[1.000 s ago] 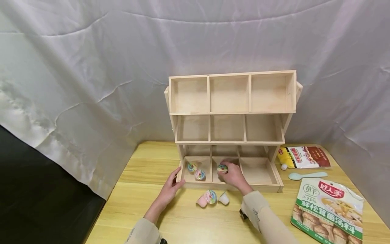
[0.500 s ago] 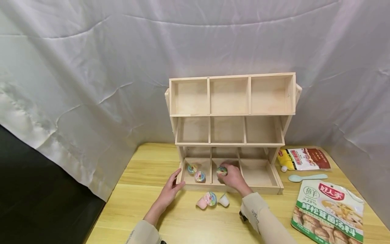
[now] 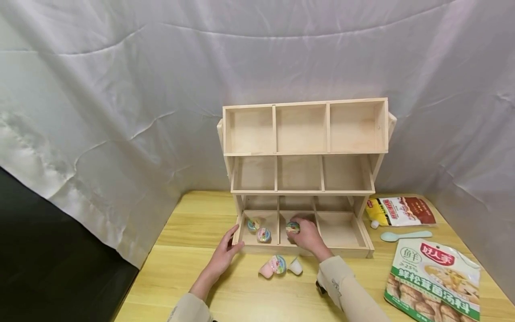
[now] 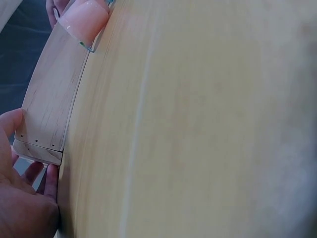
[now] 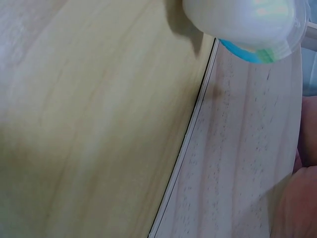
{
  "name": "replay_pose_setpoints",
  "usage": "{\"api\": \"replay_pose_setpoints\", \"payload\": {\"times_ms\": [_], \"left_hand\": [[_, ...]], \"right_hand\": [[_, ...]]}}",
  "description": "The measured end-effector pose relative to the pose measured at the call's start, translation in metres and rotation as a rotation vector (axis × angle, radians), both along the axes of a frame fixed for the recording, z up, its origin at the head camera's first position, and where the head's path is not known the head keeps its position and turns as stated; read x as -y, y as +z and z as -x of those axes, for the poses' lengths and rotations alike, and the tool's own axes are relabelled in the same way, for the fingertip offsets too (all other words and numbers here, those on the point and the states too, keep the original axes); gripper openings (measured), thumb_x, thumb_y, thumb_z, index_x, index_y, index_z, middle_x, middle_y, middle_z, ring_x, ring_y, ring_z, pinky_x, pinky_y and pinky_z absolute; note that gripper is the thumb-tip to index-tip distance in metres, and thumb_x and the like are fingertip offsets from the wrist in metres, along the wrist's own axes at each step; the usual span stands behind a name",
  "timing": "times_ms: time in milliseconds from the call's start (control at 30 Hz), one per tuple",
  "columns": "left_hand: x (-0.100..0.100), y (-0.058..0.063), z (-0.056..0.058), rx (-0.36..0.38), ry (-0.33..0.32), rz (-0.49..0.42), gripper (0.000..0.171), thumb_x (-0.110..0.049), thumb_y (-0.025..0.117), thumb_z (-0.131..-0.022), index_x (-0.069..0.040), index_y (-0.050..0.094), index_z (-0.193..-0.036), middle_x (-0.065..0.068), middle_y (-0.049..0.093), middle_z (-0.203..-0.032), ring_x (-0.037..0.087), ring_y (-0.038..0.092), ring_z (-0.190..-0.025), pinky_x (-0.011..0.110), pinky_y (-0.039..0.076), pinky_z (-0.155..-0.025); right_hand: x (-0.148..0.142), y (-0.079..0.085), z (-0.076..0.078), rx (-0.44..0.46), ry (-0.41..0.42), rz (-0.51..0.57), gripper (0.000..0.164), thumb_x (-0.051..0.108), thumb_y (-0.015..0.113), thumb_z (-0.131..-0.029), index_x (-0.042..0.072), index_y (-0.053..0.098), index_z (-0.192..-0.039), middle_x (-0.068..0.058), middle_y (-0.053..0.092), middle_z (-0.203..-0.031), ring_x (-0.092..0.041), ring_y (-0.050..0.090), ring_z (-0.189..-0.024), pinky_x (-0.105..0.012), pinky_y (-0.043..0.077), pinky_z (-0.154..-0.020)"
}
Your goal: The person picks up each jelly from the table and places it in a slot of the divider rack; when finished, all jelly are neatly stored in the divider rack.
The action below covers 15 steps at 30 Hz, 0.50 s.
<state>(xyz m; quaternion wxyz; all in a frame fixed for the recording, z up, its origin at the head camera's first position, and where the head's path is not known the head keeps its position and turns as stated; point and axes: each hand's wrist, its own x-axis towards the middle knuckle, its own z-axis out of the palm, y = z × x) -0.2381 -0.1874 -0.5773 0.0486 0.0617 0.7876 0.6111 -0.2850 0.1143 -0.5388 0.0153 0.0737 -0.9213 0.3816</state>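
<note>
My right hand [image 3: 309, 235] grips a small jelly cup [image 3: 293, 227] with a colourful lid, low in the middle bottom compartment of the wooden display rack [image 3: 299, 194]. My left hand [image 3: 222, 256] holds the rack's front left corner, thumb and fingers on either side of it, as the left wrist view also shows [image 4: 27, 198]. Two jelly cups [image 3: 263, 235] lie in the bottom left compartment. On the table before the rack lie a pink jelly cup [image 3: 266, 270], another with its printed lid facing up [image 3: 278, 264], and a white one [image 3: 295, 266].
To the right of the rack lie a yellow and brown pouch [image 3: 402, 211], a small white piece [image 3: 374, 224], a pale blue spoon [image 3: 406, 235] and a large green-and-white mushroom soup packet [image 3: 434, 281]. A grey curtain [image 3: 161, 112] hangs behind and at both sides.
The right hand keeps its hold on the jelly cup in the middle compartment, almost still. The left hand stays at the corner. The head view shifts slightly.
</note>
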Motion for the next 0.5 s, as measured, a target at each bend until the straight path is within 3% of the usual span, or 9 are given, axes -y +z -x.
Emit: {"api": "replay_pose_setpoints", "payload": {"times_ms": [500], "left_hand": [[-0.0007,0.0002,-0.0011,-0.012,0.010,0.006,0.066,-0.027,0.063,-0.105,-0.022,0.033,-0.163,0.022,0.029,-0.167,0.043,0.046,-0.140,0.057,0.043,-0.111]], "right_hand": [[0.0014,-0.0039,0.0000,-0.038,-0.006,-0.030,0.048,0.013,0.083,-0.086,-0.001,0.067,-0.129,-0.018,0.073,-0.114,-0.032,0.069,-0.099,-0.049,0.057,-0.087]]}}
